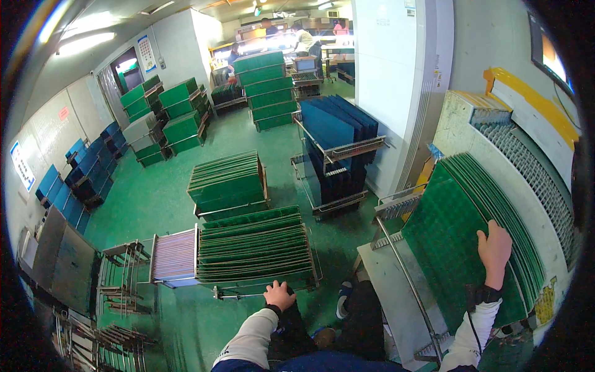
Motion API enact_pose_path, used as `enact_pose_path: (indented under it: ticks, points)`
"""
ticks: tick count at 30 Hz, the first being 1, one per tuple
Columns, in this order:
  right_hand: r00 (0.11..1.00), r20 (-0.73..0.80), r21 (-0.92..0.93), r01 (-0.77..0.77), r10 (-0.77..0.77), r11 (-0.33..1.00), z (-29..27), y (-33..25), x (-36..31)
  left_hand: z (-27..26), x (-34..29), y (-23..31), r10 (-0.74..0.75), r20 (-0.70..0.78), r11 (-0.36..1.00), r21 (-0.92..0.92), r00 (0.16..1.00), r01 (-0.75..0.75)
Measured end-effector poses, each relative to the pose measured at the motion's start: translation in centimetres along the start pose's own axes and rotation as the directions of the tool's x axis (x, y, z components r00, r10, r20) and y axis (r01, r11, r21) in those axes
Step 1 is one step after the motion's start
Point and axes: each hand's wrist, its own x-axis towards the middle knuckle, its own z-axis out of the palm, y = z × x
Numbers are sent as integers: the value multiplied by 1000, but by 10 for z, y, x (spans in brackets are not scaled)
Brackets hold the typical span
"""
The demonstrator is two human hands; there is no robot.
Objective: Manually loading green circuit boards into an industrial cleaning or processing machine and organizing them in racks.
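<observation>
Many green boards point(440, 229) stand at right; the right hand point(494, 248), loosely open, seems to handle them. Left hand point(280, 296) curls near the left rack point(197, 254), grip unclear. Next move probably needs careful edge grip.

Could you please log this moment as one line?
Right hand: on right-side green panels | left hand: near racked green panels, grip unclear | ahead: blue panels, upright

Green panels point(443, 223): smooth, plastic-looking, satin sheen
Rack rail point(409, 279): bare metal, dull shine
Floor point(155, 198): smooth, coated-looking, glossy where light falls
White sleeves point(251, 338): cloth, matt
Dark blue panels point(328, 127): smooth, matt
White wall panel point(387, 80): smooth, lightly glossy
Slatted machine side point(533, 161): ridged, metal-looking
Wall poster point(146, 53): paper-looking
</observation>
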Motion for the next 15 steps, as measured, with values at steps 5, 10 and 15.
enact_pose_path:
  ticks: [5,10,15]
  points:
    - [1000,12,-16,-5,5,1000,2,1,2,0,1,0,-6,5,1000,0,1000,6]
    - [1000,-17,0,-6,6,1000,3,1,7,1,3,1,-12,-14,1000,0,1000,12]
    - [1000,-21,33,2,-1,999,13,6,14,-3,10,3,-23,-19,1000,7,1000,23]
